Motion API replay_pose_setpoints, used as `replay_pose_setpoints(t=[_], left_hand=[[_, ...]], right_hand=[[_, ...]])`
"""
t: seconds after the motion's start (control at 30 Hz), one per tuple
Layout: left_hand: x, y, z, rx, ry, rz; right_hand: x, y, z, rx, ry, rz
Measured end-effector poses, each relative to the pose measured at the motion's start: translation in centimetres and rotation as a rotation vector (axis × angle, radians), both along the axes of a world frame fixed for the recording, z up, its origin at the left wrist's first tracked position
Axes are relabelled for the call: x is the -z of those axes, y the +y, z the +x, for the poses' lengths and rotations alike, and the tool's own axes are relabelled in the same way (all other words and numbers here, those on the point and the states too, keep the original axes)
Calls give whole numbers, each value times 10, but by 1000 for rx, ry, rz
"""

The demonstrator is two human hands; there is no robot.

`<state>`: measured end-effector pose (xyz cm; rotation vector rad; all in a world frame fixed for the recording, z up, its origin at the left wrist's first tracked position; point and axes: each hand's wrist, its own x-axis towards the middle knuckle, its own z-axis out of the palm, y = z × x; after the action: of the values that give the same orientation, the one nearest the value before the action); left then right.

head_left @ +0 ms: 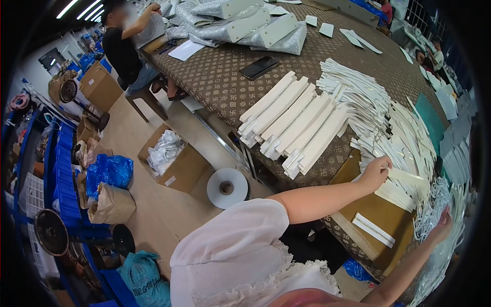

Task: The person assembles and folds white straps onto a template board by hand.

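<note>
My left hand (377, 173) is closed in a pinch on one end of a pale, flat strip (406, 176), which points right over a heap of similar strips (404, 134). Lower right, my right hand (443, 226) has its fingers drawn together at a tangle of thin, shiny white cords (433, 204); what they grip is too small to make out. Beneath my left forearm lies a brown board (365, 212) with a few white strips (374, 229) on it. Stacked bundles of cream strips (294, 120) lie farther left.
On the patterned table (204, 82) are a black phone (259, 67) and a pile of silvery bag pieces (245, 25). A co-worker (125, 51) sits at the far left edge. On the floor stand a carton of white scraps (176, 161) and a white roll (227, 188).
</note>
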<state>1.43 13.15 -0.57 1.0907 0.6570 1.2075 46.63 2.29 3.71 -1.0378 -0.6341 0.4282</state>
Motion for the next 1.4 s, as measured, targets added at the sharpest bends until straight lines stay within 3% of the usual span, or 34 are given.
replay_pose_setpoints(t=[0.1,0.13,0.17,0.23,0.3,0.37,0.4,0.47,0.57,0.6,0.63,0.67,0.7,0.77,0.83,0.87,0.93,1.07,1.13,1.17,1.23,1.33,1.4], left_hand=[[5,0,2,58,45,60],[1,-2,0,22,91,156],[-2,-5,-4,-14,137,251],[-3,-8,-7,-46,181,339],[-1,-8,-5,-103,204,563],[-3,-15,-4,-84,196,654],[-11,-19,-8,-120,201,815],[-26,-34,-13,-130,157,1065],[-47,-59,-28,-72,106,1273],[-55,-68,-35,-45,114,1240],[-59,-73,-44,-18,121,1205],[-54,-77,-51,-61,215,1115],[-48,-78,-60,-101,320,1024],[-51,-72,-76,-17,378,655],[-31,-76,-91,212,168,183],[-29,-80,-98,231,169,165],[-25,-93,-109,431,313,-67],[-13,-119,-120,392,307,-138],[-10,-123,-127,393,449,70],[-9,-124,-128,394,517,177],[-10,-124,-124,360,536,217],[-9,-120,-118,286,567,323],[-7,-116,-117,239,647,533]], right_hand=[[17,7,16,50,-283,-365],[23,9,5,50,-283,-366],[29,11,-17,26,-372,-557],[40,16,-80,65,-799,-689],[40,15,-153,40,-1181,-544],[20,7,-232,-65,-1254,-494],[9,2,-264,-78,-1280,-521],[-9,-4,-304,-73,-1248,-666],[-9,-12,-303,-124,-1262,-554],[-14,-15,-307,-100,-1261,-495],[-18,-21,-307,-132,-1099,-523],[-21,-30,-309,-156,-932,-539],[-27,-41,-316,-115,-922,-598],[-35,-54,-330,-304,-172,-334],[-27,-68,-337,-352,-120,-369],[-22,-74,-341,-432,-74,-373],[-7,-80,-353,-427,-50,-403],[5,-94,-368,-500,-29,-408],[9,-100,-371,-537,-21,-410],[11,-102,-372,-499,-138,-453],[16,-106,-374,-425,-375,-532],[18,-103,-370,-386,-457,-619],[21,-100,-366,-368,-500,-660]])
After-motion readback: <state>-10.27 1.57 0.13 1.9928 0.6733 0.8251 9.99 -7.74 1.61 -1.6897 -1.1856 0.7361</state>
